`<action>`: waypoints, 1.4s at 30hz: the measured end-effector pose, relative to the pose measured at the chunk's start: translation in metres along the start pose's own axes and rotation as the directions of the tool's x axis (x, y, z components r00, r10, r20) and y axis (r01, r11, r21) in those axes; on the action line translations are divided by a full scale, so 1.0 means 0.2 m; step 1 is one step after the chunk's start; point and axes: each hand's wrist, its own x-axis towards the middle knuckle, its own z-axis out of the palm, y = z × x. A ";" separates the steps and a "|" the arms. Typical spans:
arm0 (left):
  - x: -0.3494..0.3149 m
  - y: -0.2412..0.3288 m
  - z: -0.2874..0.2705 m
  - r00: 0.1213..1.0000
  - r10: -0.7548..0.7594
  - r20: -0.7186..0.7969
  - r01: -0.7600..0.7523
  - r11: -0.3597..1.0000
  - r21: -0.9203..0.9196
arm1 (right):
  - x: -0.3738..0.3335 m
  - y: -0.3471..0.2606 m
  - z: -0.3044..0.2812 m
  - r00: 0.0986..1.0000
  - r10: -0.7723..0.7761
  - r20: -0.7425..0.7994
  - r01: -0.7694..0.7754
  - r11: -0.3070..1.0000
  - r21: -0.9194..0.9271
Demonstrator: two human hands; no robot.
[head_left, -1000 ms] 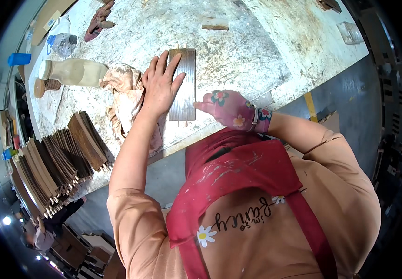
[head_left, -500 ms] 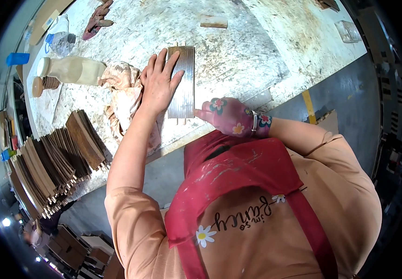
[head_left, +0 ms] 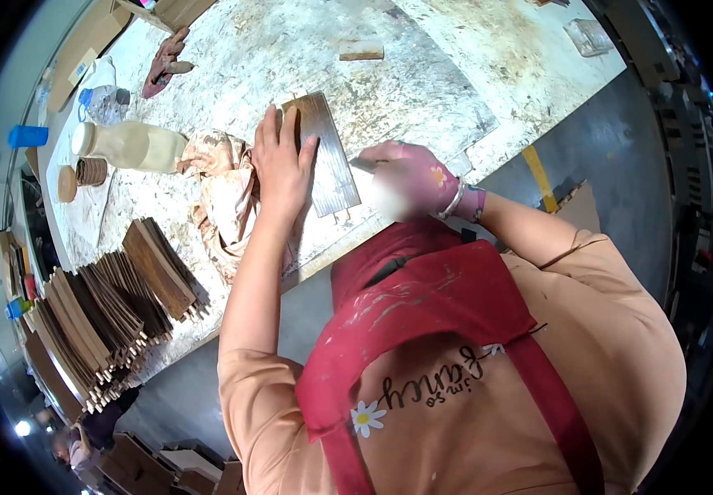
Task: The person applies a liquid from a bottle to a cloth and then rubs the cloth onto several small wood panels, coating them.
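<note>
Board [head_left: 333, 157], now swung toward eleven o'clock under the spread, ungrasping left hand [head_left: 282, 169], slants beside the curled right hand [head_left: 416, 177], its hold unclear.

Can see a white-capped bottle [head_left: 138, 148] on the stained table [head_left: 422, 103]. Just beyond the bottle, can make out a clear jug [head_left: 102, 99]; left of the bottle, a blue cup [head_left: 28, 136]; just on the near side, a small brown jar [head_left: 91, 172]. Farther past the bottle, shows a dark red glove [head_left: 162, 68], then a cardboard box [head_left: 176, 11]. Well right of the bottle, shows a block [head_left: 361, 52], then a clear jar [head_left: 589, 38] and, on the grey floor [head_left: 620, 136], a yellow stripe [head_left: 538, 177]. Far nearer than the bottle, can spot another person [head_left: 82, 452], blurred, beside brown boxes [head_left: 134, 462].
</note>
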 end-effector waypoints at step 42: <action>0.16 -0.04 0.10 0.960 0.260 0.105 -0.273 0.950 0.149 | 0.01 0.00 0.06 0.943 -0.273 0.188 0.332 0.765 -0.552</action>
